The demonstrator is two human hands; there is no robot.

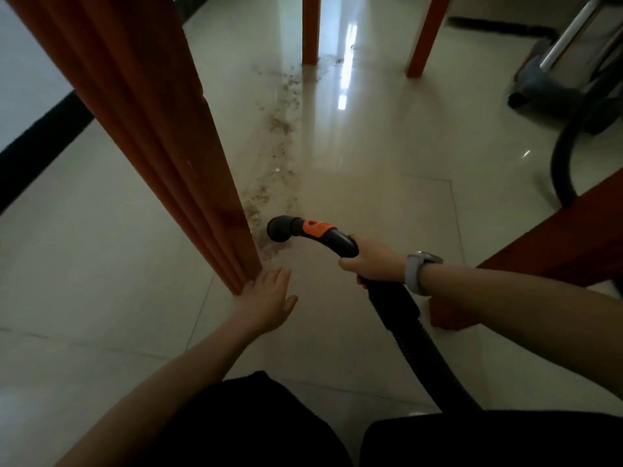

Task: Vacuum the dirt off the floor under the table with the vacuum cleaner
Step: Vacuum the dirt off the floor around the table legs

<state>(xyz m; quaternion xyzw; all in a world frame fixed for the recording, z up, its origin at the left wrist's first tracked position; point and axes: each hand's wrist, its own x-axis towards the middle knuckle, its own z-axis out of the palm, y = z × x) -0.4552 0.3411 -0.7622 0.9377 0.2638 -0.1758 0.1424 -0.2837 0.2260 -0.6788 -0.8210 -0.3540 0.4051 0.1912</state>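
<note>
A trail of brown dirt (281,129) runs along the glossy tiled floor from the far table legs toward me, ending beside the near left table leg (161,129). My right hand (369,261) grips the black vacuum hose handle with its orange collar (317,227). The round black nozzle (279,229) hovers over the near end of the dirt. My left hand (268,299) lies flat with fingers spread, touching the foot of the near left leg. The ribbed hose (414,348) trails back past my knees.
Two more orange table legs (310,28) (426,35) stand at the far side, and another leg (553,244) slants in at right. The vacuum cleaner body (553,79) with a metal tube sits at far right, its hose (561,163) looping on the floor. A black baseboard (40,136) lines the left wall.
</note>
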